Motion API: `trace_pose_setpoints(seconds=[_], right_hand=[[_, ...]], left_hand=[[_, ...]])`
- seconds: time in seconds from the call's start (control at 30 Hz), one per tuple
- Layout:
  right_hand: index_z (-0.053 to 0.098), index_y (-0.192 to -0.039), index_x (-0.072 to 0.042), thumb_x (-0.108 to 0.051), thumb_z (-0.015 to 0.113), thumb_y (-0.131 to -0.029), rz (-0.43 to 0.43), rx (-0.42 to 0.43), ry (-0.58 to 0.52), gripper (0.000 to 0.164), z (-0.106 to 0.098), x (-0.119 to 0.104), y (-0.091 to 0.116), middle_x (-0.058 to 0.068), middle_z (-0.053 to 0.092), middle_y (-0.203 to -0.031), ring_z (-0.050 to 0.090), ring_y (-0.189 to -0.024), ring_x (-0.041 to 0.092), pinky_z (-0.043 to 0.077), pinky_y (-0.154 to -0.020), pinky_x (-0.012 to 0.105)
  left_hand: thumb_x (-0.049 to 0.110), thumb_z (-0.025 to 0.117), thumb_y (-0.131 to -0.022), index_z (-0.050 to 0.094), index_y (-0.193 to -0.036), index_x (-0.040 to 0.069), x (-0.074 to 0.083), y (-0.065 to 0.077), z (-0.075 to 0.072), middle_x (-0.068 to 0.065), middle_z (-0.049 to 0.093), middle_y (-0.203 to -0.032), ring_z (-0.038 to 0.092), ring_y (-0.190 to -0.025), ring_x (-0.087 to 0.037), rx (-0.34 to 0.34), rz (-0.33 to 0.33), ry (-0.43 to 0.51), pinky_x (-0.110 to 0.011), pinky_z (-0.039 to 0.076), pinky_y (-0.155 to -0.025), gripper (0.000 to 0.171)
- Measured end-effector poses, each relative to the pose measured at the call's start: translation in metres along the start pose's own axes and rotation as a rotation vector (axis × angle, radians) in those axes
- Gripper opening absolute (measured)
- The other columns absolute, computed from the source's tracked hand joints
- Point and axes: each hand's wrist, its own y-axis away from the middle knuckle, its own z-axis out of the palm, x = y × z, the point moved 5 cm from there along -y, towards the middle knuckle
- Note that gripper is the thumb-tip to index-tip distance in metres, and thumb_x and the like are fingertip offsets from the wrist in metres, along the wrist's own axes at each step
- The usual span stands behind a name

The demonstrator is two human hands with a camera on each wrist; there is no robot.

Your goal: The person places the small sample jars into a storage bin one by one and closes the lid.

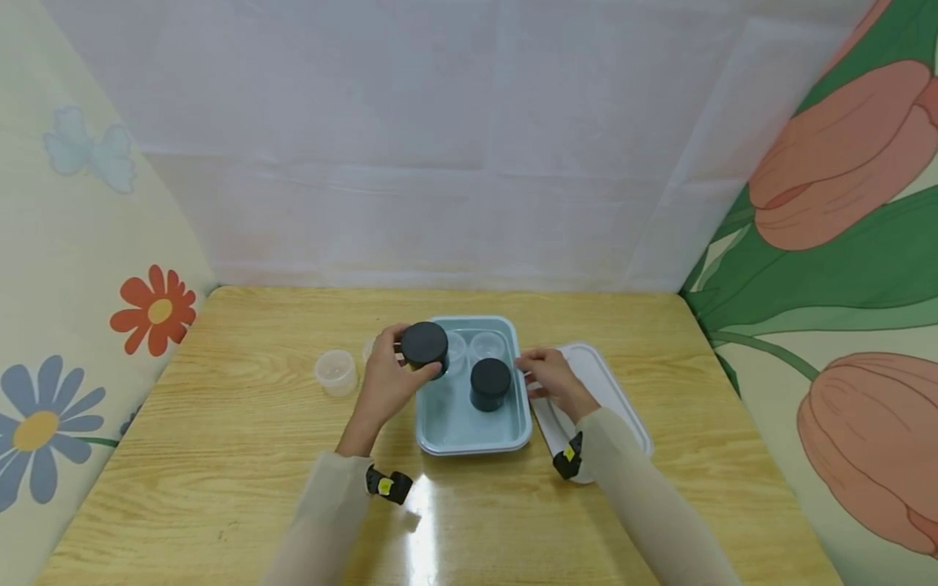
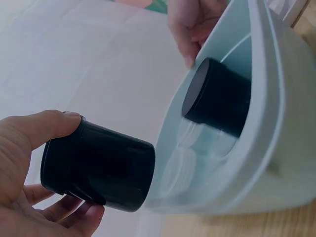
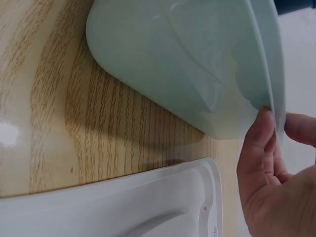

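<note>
In the head view my left hand (image 1: 388, 378) grips a black lidded jar (image 1: 425, 346) above the left side of a light blue bin (image 1: 447, 435). The left wrist view shows the jar tilted, thumb on one side and fingers curled on the other. My right hand (image 3: 276, 173) pinches the bin's rim between thumb and finger. Inside the bin stands a second black jar (image 1: 490, 384). Behind it are two clear round containers (image 1: 487, 347), partly hidden.
A clear plastic cup (image 1: 336, 373) stands on the wooden table (image 1: 242, 456) left of the bin, and another is mostly hidden behind my left hand. A white lid (image 1: 608, 382) lies right of the bin, under my right forearm. A white cloth (image 1: 454, 163) hangs behind the table.
</note>
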Motion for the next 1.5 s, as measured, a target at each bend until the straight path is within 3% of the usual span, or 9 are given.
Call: trace_pose_setpoints(seconds=[0.27, 0.5, 0.97, 1.27, 1.5], right_hand=[[0.06, -0.113, -0.005, -0.019, 0.058, -0.094, 0.002, 0.001, -0.005, 0.024, 0.002, 0.002, 0.0, 0.006, 0.059, -0.097, 0.057, -0.08, 0.017, 0.053, -0.061, 0.027], [0.06, -0.113, -0.005, -0.02, 0.058, -0.095, -0.005, -0.002, 0.001, 0.024, -0.001, 0.001, -0.001, 0.006, 0.059, -0.099, 0.057, -0.081, 0.016, 0.053, -0.061, 0.027], [0.06, -0.113, -0.003, -0.018, 0.058, -0.094, 0.001, -0.004, -0.011, 0.024, -0.001, 0.0, -0.002, 0.005, 0.059, -0.096, 0.057, -0.079, 0.015, 0.052, -0.062, 0.026], [0.059, -0.113, -0.003, -0.019, 0.058, -0.095, 0.003, -0.009, -0.001, 0.024, 0.0, 0.001, 0.0, 0.005, 0.058, -0.097, 0.057, -0.081, 0.016, 0.052, -0.063, 0.026], [0.06, -0.112, -0.004, -0.019, 0.058, -0.094, 0.002, -0.005, -0.006, 0.024, -0.002, 0.001, -0.002, 0.005, 0.059, -0.097, 0.057, -0.08, 0.016, 0.052, -0.061, 0.026]], left_hand=[[0.014, 0.078, -0.078, 0.037, -0.138, -0.003, -0.003, -0.004, 0.024, -0.022, 0.046, -0.128, 0.048, -0.113, -0.034, -0.036, 0.007, -0.013, -0.047, 0.046, -0.094, 0.075], [0.014, 0.079, -0.076, 0.039, -0.134, -0.005, -0.009, -0.006, 0.035, -0.024, 0.048, -0.124, 0.051, -0.106, -0.035, -0.026, 0.034, -0.071, -0.045, 0.046, -0.088, 0.074], [0.015, 0.08, -0.075, 0.04, -0.134, -0.005, -0.011, 0.0, 0.039, -0.024, 0.048, -0.127, 0.051, -0.113, -0.036, -0.026, 0.046, -0.103, -0.047, 0.046, -0.093, 0.075], [0.013, 0.079, -0.074, 0.042, -0.131, -0.007, -0.011, -0.001, 0.041, -0.026, 0.05, -0.124, 0.053, -0.109, -0.037, -0.004, 0.085, -0.114, -0.047, 0.048, -0.09, 0.071], [0.013, 0.08, -0.073, 0.044, -0.129, -0.009, -0.014, -0.002, 0.042, -0.028, 0.051, -0.122, 0.051, -0.114, -0.04, 0.033, 0.12, -0.133, -0.051, 0.042, -0.099, 0.07]])
